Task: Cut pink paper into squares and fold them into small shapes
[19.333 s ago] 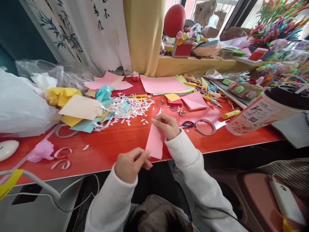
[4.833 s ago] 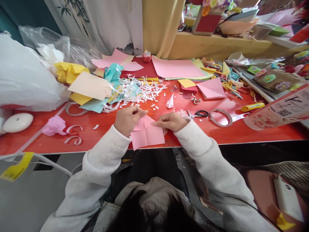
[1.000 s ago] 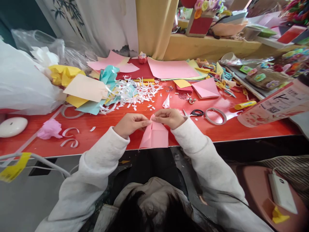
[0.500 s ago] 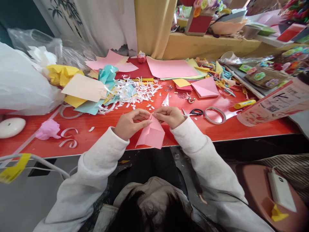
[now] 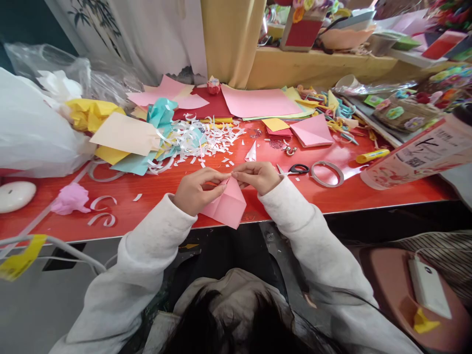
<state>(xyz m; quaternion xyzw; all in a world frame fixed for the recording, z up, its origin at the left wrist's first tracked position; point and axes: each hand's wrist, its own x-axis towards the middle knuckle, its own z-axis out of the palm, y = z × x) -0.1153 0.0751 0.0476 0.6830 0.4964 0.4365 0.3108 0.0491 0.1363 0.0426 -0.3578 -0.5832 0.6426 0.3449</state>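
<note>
A creased sheet of pink paper (image 5: 229, 205) hangs from my fingers at the front edge of the red table. My left hand (image 5: 199, 189) pinches its upper corner from the left, thumb over the paper. From the right, my right hand (image 5: 258, 177) pinches the same top point, its fingertips nearly touching the left ones. Just beyond my hands lies a small folded paper point (image 5: 251, 152). Black-handled scissors (image 5: 298, 169) and a roll of tape (image 5: 327, 174) rest right of my right hand. The fold under my fingertips is hidden.
White paper shreds (image 5: 206, 140) are heaped behind my left hand, with coloured sheets (image 5: 125, 132) beside them. A stack of pink squares (image 5: 312, 130) lies at the back right. A large printed cup (image 5: 413, 152) leans at the right, near a yellow marker (image 5: 372, 156).
The pink paper's lower part has swung slightly left and turned, showing more of its creased face. Both hands keep their pinch at the top. The whole view has shifted a little.
</note>
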